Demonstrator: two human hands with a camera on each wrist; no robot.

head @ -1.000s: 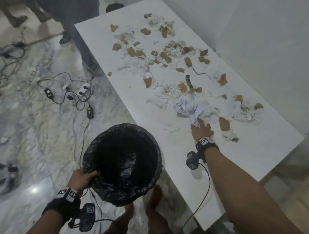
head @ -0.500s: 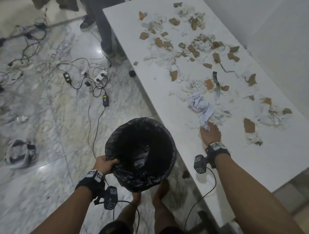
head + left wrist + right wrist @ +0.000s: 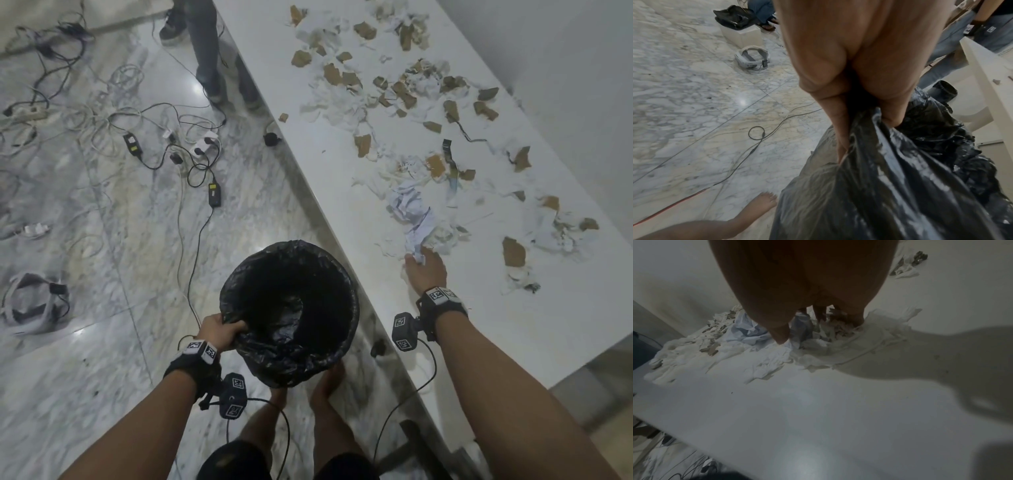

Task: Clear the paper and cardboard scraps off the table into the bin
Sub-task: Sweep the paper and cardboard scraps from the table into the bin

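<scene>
Torn white paper and brown cardboard scraps (image 3: 390, 99) litter the white table (image 3: 513, 325). My right hand (image 3: 424, 267) lies on the table near its left edge, fingers spread and straight. The fingertips (image 3: 781, 335) press on white scraps beside a crumpled bluish paper (image 3: 407, 209) (image 3: 748, 331). A larger cardboard piece (image 3: 513, 251) lies to the right of the hand. My left hand (image 3: 219, 330) grips the rim of the bin (image 3: 291, 308), pinching its black liner (image 3: 890, 170) between thumb and fingers. The bin hangs just off the table's left edge, mouth up.
Cables and power adapters (image 3: 171, 150) sprawl over the marble floor, with a white headset (image 3: 30, 305) at the left. Another person's legs (image 3: 209, 51) stand by the table's far left edge. A wall (image 3: 565, 68) runs along the right. My bare feet (image 3: 325, 387) are under the bin.
My right hand has slid left toward the table edge, away from the larger cardboard piece, with paper scraps under its fingers. The left hand keeps its grip on the bin.
</scene>
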